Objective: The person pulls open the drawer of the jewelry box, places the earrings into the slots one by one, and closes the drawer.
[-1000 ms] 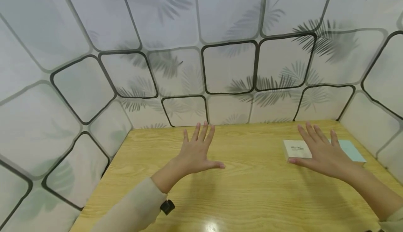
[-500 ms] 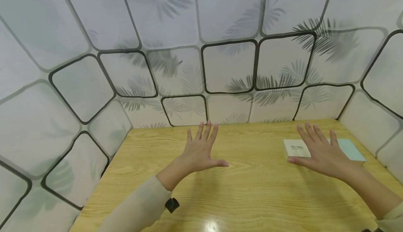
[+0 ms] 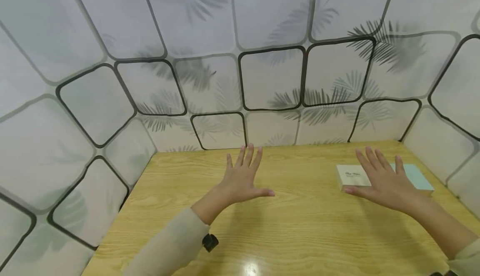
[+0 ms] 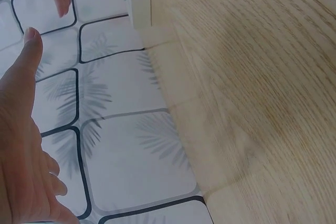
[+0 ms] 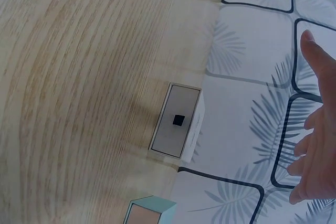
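My left hand (image 3: pixel 240 184) hovers over the left-middle of the wooden table, fingers spread and thumb pointing right, holding nothing. On the right, my right hand (image 3: pixel 390 186) is likewise spread and bare, its thumb toward the left. It overlaps a white box (image 3: pixel 348 177) with small dark lettering and a light blue box (image 3: pixel 417 178), hiding part of both in the head view. The right wrist view shows the white box (image 5: pixel 173 121) with a black square on its grey end, apart from the light blue box (image 5: pixel 164 204). My right hand (image 5: pixel 320 145) stands off from them there.
A wood-grain table (image 3: pixel 292 234) runs back to a wall covering (image 3: pixel 273 80) patterned with rounded frames and grey leaves, which also encloses both sides. A small black device (image 3: pixel 210 242) sits at my left sleeve cuff.
My left hand has drifted slightly to the right, its fingers still spread. The right hand and both boxes stay almost where they were.
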Motion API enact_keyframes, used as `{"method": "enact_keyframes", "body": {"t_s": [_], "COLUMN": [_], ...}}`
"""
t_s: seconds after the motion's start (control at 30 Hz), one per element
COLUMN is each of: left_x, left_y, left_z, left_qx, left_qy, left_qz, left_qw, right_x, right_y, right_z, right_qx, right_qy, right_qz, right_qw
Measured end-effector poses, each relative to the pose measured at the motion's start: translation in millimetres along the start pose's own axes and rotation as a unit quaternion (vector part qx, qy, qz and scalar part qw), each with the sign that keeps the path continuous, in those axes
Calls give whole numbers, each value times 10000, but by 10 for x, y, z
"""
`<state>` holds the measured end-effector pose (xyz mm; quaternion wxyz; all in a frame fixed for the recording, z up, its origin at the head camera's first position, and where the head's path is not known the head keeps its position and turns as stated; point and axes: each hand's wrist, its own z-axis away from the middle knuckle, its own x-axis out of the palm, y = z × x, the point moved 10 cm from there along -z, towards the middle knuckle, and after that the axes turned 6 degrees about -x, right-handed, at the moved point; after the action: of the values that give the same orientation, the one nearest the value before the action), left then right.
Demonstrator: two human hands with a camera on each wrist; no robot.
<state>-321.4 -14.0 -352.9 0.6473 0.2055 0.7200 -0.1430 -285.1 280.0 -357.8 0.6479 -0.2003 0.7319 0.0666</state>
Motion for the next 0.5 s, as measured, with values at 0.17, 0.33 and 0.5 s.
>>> {"method": "enact_keyframes", "body": {"t_s": [0.17,0.33,0.5], "left_x": [16,25,57], "left_y": [28,49,112], "left_z": [-41,-98,-143], "left_qx": [48,45,81], "left_qy": [83,108,-23], "left_qz": [12,91,139], "left_qw": [10000,9999,9999], "right_x": [22,47,68], "right_y": [31,56,73], "right_z": [13,22,33], "right_qx": [17,27,59], "right_qy": [14,30,24], "right_qz": [7,34,8], "right_qw": [10000,10000,10000]}}
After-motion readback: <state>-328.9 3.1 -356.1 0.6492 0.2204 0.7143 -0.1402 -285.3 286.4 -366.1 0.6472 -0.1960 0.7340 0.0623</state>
